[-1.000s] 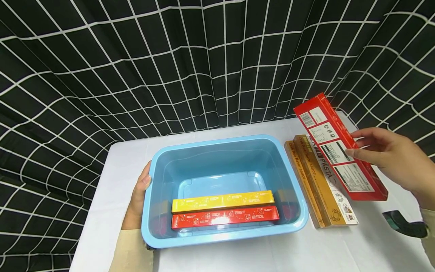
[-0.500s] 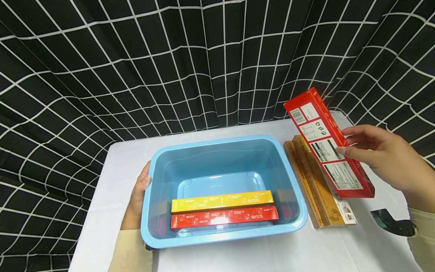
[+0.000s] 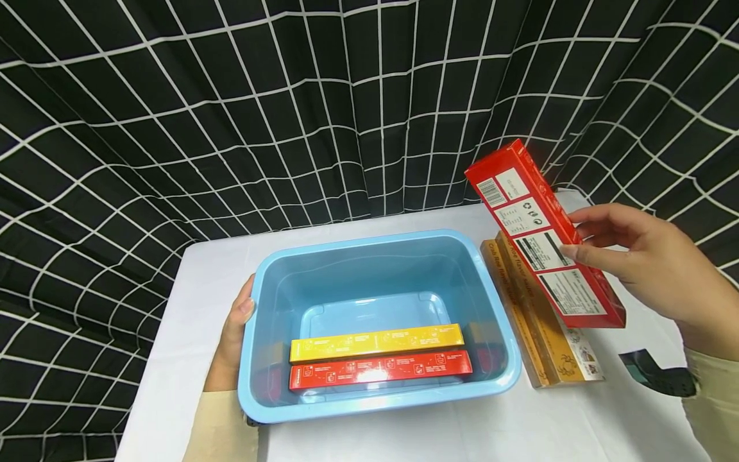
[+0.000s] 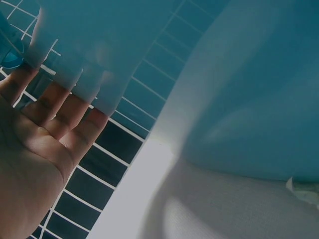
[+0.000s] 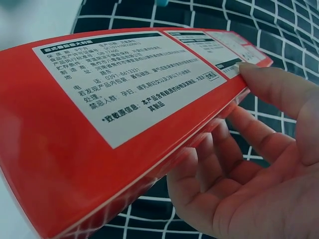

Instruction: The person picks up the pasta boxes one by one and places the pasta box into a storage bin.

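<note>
Against the outer left wall of the blue tub, the left hand lays its fingers nearly straight, a useful brace. Right of the tub, above the brown boxes, a tilted red box is pinched between thumb and fingers of the right hand; steady pressure and levelling should control its long ends.

one blue tub, two red boxes, one yellow box, two brown boxes, two hands, one white table
</note>
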Tool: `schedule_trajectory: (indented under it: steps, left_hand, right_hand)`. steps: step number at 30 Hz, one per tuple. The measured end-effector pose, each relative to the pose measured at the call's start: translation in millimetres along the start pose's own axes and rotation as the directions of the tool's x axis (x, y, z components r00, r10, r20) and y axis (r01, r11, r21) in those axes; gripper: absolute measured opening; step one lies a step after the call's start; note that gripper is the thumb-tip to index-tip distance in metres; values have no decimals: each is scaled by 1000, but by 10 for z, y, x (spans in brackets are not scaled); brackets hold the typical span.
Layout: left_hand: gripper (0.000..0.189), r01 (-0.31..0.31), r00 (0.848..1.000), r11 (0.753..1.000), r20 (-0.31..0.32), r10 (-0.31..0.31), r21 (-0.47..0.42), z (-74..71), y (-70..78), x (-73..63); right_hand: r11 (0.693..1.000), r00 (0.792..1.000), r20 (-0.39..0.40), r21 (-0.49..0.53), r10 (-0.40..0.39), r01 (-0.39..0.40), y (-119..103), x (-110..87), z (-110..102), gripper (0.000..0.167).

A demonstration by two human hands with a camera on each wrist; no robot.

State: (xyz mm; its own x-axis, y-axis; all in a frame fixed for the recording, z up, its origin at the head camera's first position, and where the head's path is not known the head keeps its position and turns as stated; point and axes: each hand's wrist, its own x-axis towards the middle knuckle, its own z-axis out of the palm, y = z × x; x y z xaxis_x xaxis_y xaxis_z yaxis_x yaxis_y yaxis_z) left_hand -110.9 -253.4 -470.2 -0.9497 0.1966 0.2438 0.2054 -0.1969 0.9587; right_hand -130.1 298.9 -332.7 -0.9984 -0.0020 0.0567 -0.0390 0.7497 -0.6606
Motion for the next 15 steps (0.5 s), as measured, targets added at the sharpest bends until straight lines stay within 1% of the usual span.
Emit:
schedule_trajectory:
  steps: [6, 8, 15]
  left_hand:
    - [62, 15, 1000, 1000, -25, -15, 20, 17, 2, -1]
    - [63, 23, 999, 999, -35, -21, 37, 20, 7, 3]
    - [65, 46, 997, 997, -60, -43, 54, 31, 14, 1]
  right_hand:
    - [1000, 999, -30, -7, -27, 27, -70, -8, 2, 55]
    - [1000, 999, -32, -6, -30, 30, -95, -13, -3, 55]
    - [999, 999, -29, -5, -34, 34, -187, -28, -6, 55]
